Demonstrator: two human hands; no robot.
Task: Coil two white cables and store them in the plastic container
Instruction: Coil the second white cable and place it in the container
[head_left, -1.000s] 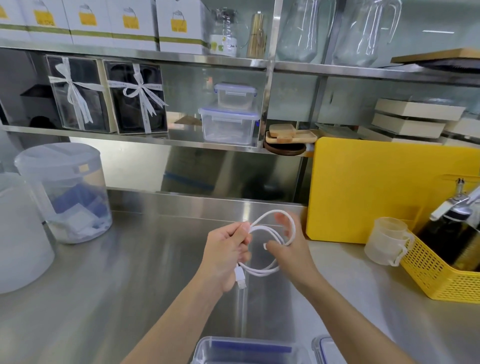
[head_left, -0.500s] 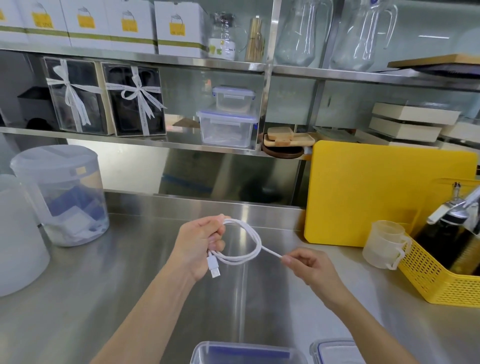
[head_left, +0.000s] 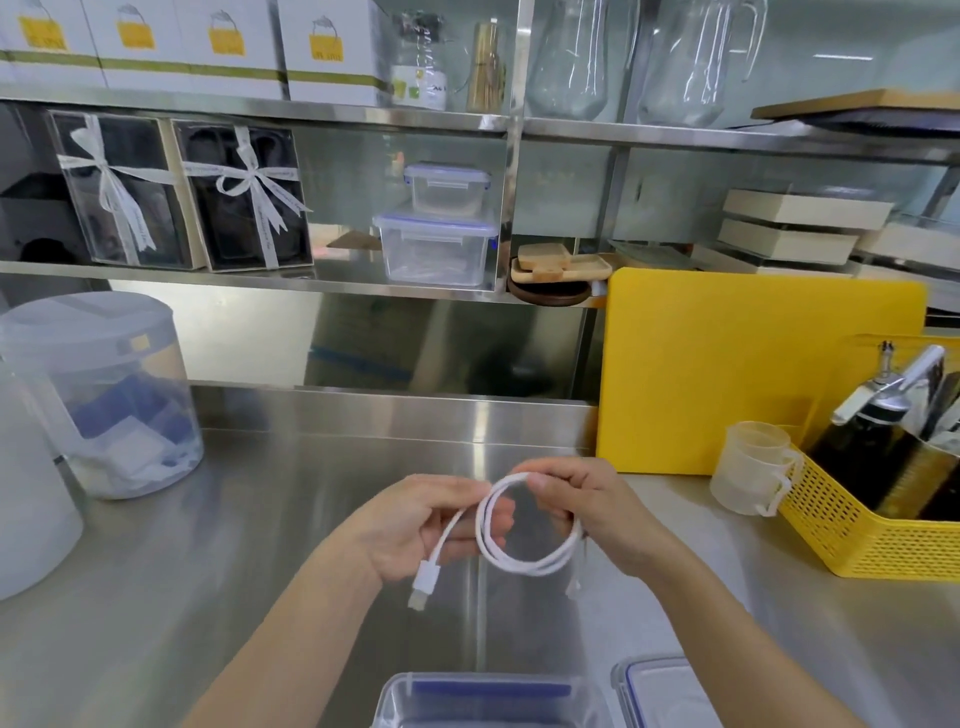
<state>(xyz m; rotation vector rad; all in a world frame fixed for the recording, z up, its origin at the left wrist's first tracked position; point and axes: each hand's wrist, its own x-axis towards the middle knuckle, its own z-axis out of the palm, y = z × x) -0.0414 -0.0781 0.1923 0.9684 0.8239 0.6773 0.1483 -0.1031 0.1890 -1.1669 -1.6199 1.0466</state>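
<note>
- One step is in hand, by my reading: winding the first white cable into a coil; nothing is stored yet
- One round translucent tub (head_left: 98, 395) stands at the far left of the bench (head_left: 208, 597); it plays no part here
- Left grip (head_left: 415, 525) pinches the straight tail of the cable between thumb and fingers; one plug (head_left: 425, 584) hangs free just below it
- One white cable (head_left: 524, 564) is in view, held in the air above the bench between the two hands; it makes roughly two turns of a loop; a second cable does not show
- Right grip (head_left: 587, 514) has its fingers curled round the top right of the loop, holding the turns together; a blurred end seems to dangle beneath it
- One plastic container (head_left: 488, 699) sits open at the near edge, right under the hands; whether anything white lies inside I cannot tell
- One lid (head_left: 660, 691) lies just beside it to the right
- One yellow board (head_left: 753, 374), two nested cups (head_left: 753, 467) and one yellow basket (head_left: 872, 540) fill the right side
- Next move likely calls for tucking the loose tail in, keeping the turns pinched so they do not spring apart, then lowering the coil into the container
</note>
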